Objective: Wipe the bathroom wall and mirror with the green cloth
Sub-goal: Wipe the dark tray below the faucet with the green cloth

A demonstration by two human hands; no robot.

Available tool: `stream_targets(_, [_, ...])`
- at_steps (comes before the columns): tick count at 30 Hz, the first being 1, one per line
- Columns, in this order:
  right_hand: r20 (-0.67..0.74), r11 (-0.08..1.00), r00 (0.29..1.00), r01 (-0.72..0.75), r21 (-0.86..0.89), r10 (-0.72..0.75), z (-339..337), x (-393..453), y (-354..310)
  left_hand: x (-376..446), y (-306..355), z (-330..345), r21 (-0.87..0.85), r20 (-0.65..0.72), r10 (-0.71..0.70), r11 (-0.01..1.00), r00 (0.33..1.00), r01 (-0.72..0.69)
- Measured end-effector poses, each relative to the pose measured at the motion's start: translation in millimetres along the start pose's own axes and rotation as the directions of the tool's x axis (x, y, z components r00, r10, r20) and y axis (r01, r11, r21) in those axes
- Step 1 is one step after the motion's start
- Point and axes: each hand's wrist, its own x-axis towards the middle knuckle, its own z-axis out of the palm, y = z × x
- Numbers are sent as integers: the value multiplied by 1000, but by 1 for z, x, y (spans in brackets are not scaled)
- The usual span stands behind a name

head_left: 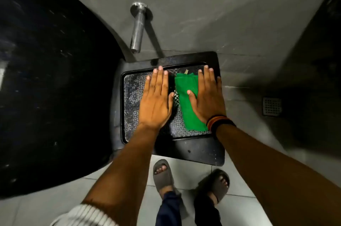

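Observation:
The green cloth (pixel 186 103) lies folded in a black square basin (pixel 212 63) with a patterned bottom. My right hand (pixel 208 98) is spread flat over the cloth's right side, thumb lying on top of it, no finger curled around it. My left hand (pixel 156 102) is spread flat over the basin's middle, just left of the cloth and not touching it. The grey wall (pixel 221 13) rises behind the basin. No mirror is in view.
A steel spout (pixel 137 30) juts from the wall above the basin's back edge. A large black curved surface (pixel 51 78) fills the left. A floor drain (pixel 272 106) sits at the right. My feet in sandals (pixel 164 176) stand on pale tiles below the basin.

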Motion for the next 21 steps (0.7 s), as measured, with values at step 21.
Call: stream_targets(21, [-45, 957, 998, -26, 289, 41, 10, 9, -7, 26, 2, 1, -20, -98, 82, 996, 992, -84])
